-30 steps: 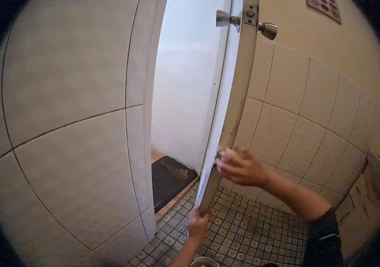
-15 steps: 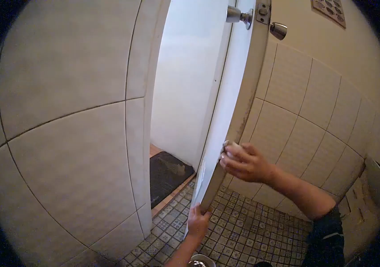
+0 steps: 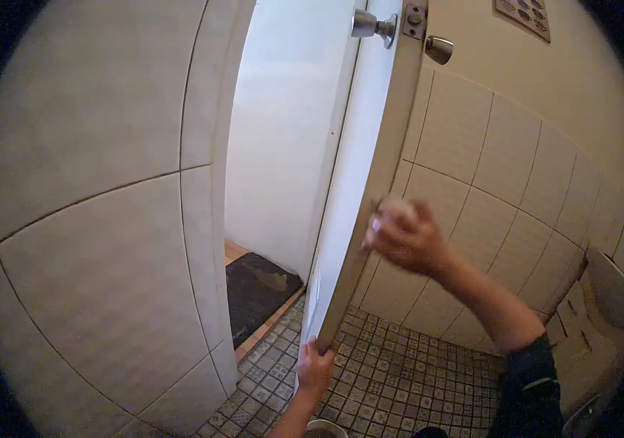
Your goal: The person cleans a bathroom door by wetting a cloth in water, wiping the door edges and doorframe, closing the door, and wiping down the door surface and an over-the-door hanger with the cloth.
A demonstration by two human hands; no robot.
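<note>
A white door (image 3: 359,168) stands ajar with its narrow edge facing me. Low on that edge, my left hand (image 3: 316,367) is wrapped round the door, fingers on one side and thumb on the other. My right hand (image 3: 408,237), blurred by motion, is closed around a small pale cloth (image 3: 399,206) at the door's edge, about halfway down. Most of the cloth is hidden by the fingers. Higher up, the door carries a metal knob (image 3: 372,25) on one face, another knob (image 3: 440,50) on the other, and a latch plate (image 3: 414,20) between them.
Below my left hand is the rim of a pale bucket (image 3: 326,425). Small patterned tiles cover the floor (image 3: 407,379). A dark mat (image 3: 257,292) lies beyond the doorway. Tiled walls (image 3: 93,292) flank the door, and a toilet (image 3: 604,299) is at the right.
My right hand has moved up along the door's edge with the cloth. My left hand keeps its hold low on the door. The whole view has shifted slightly.
</note>
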